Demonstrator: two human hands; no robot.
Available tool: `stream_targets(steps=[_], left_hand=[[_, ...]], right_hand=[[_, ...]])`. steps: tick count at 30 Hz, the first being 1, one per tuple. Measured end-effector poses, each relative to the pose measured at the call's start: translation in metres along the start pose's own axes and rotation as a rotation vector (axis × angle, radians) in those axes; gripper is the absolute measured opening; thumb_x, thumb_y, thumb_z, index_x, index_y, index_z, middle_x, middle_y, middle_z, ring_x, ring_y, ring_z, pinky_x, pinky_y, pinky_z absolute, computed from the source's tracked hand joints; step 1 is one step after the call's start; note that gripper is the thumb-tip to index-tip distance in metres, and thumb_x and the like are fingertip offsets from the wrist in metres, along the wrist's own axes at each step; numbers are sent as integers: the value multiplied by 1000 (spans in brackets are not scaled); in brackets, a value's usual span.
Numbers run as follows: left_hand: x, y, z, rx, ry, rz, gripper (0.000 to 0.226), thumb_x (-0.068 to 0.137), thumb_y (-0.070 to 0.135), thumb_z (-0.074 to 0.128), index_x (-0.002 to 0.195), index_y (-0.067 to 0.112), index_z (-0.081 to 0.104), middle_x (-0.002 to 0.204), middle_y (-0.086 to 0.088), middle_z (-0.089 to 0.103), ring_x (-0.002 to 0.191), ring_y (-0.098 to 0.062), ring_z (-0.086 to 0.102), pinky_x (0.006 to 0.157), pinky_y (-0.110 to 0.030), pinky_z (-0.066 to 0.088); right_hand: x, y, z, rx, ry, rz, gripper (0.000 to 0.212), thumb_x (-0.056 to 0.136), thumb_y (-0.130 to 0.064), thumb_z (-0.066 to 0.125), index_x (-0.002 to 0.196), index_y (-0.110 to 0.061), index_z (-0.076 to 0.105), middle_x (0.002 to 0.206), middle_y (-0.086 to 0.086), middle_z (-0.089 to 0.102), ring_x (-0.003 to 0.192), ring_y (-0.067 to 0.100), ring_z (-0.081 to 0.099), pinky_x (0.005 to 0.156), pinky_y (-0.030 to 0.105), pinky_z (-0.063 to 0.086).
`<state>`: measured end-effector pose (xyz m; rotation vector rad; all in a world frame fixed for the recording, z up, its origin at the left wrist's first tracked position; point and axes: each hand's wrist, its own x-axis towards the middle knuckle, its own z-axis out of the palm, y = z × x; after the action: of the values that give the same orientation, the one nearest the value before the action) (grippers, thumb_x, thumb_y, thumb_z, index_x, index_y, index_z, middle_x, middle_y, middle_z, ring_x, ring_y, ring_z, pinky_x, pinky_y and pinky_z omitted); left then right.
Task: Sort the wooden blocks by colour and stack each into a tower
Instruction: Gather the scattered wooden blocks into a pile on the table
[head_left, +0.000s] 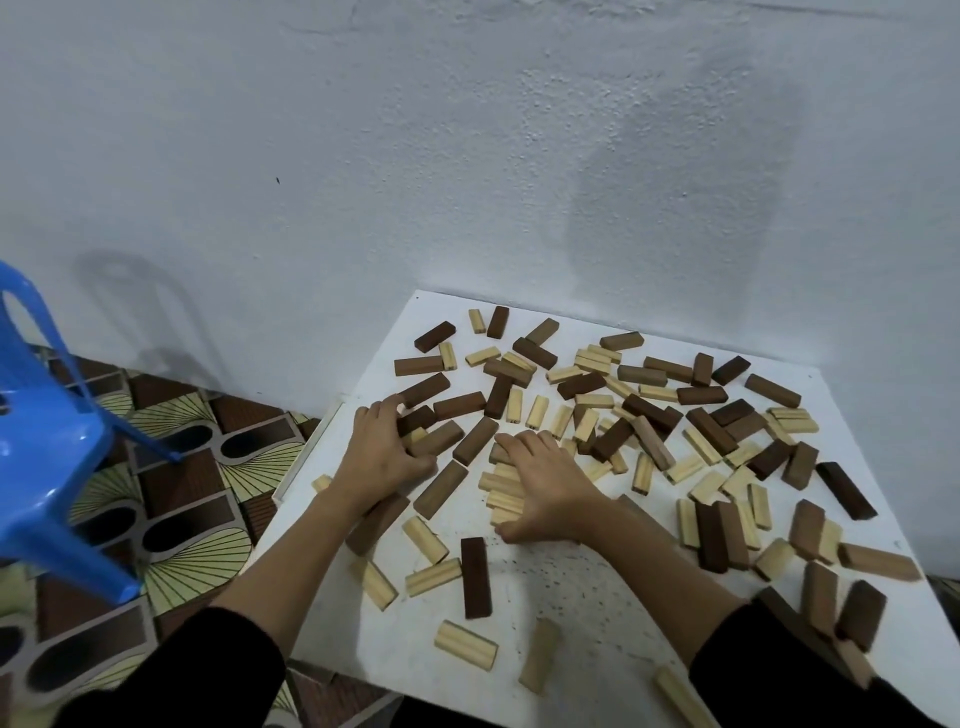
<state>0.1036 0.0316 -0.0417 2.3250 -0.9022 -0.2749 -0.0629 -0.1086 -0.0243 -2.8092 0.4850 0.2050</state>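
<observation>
Several wooden blocks in pale, mid-brown and dark brown lie scattered over a white table (582, 613). My left hand (382, 457) curls its fingers round a cluster of brown blocks (434, 439) at the table's left side. My right hand (545, 491) lies over a small pile of pale blocks (501, 491), fingers bent over their top, and holds them. A dark brown block (475, 577) lies alone in front of my hands. Pale blocks (465, 644) are strewn along the near edge.
A blue plastic chair (47, 447) stands on the patterned floor to the left of the table. The white wall (467, 156) rises right behind the table's far edge. Blocks crowd the table's right side (727, 426).
</observation>
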Motion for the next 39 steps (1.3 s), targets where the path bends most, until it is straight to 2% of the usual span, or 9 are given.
stream_targets(steps=[6, 10, 18, 21, 24, 26, 31, 35, 39], left_hand=[[3, 17, -3, -102, 97, 21, 83, 66, 25, 80, 138, 17, 39, 126, -6, 52, 118, -20, 38, 97, -33, 40], [12, 57, 13, -185, 60, 142, 67, 60, 33, 78, 119, 24, 48, 103, 6, 52, 105, -17, 48, 86, -32, 48], [23, 133, 76, -97, -105, 281, 76, 71, 29, 75, 135, 11, 40, 129, -11, 44, 123, -25, 34, 104, -40, 36], [22, 136, 93, -3, -188, 313, 68, 81, 29, 68, 138, 13, 36, 134, -12, 44, 125, -27, 36, 103, -40, 36], [20, 129, 94, -1, -264, 327, 70, 85, 29, 65, 143, 11, 30, 140, -13, 39, 130, -26, 33, 105, -37, 32], [19, 122, 87, -23, -277, 339, 72, 86, 29, 65, 145, 10, 28, 143, -13, 37, 132, -25, 32, 107, -36, 31], [7, 80, 54, -49, -200, 259, 64, 88, 30, 63, 143, 15, 34, 145, -6, 38, 134, -22, 32, 107, -31, 29], [-13, 41, 23, -16, -120, 169, 60, 88, 39, 58, 142, 22, 37, 149, 2, 35, 138, -20, 29, 112, -36, 25], [-40, 2, -5, 99, 28, -12, 51, 92, 25, 58, 139, 18, 43, 150, -3, 33, 138, -23, 23, 114, -40, 22]], right_hand=[[-2, 12, -14, 36, 97, 30, 93, 66, -49, 72, 141, -22, 25, 137, 0, 33, 125, 19, 27, 106, 34, 29], [-10, 44, -35, 18, 204, 128, 97, 62, -51, 70, 142, -18, 25, 136, 3, 36, 123, 21, 31, 102, 34, 31], [-21, 103, -40, 25, 344, 298, 106, 49, -69, 38, 139, -14, 34, 135, 9, 41, 120, 25, 36, 100, 38, 34], [-27, 113, -26, -33, 231, 306, 111, 56, -82, 30, 147, -18, 23, 151, 6, 25, 135, 26, 23, 111, 41, 21], [-27, 119, -16, -63, 189, 320, 138, 40, -98, -7, 150, -17, 15, 157, 5, 10, 143, 28, 11, 115, 50, 8], [-28, 117, -15, -15, 233, 297, 133, 49, -97, -4, 149, -12, 20, 157, 11, 11, 143, 33, 11, 113, 57, 8], [-28, 68, -15, 131, 329, 79, 76, 82, -56, 46, 145, -16, 32, 157, 3, 14, 144, 24, 10, 117, 49, 13], [-33, 22, 0, 214, 254, -170, 47, 85, -19, 60, 131, -22, 51, 151, 1, 30, 139, 21, 20, 114, 41, 20], [-41, -16, 24, 230, 113, -425, 41, 73, 9, 60, 104, -16, 67, 137, 8, 46, 126, 27, 35, 100, 35, 32]])
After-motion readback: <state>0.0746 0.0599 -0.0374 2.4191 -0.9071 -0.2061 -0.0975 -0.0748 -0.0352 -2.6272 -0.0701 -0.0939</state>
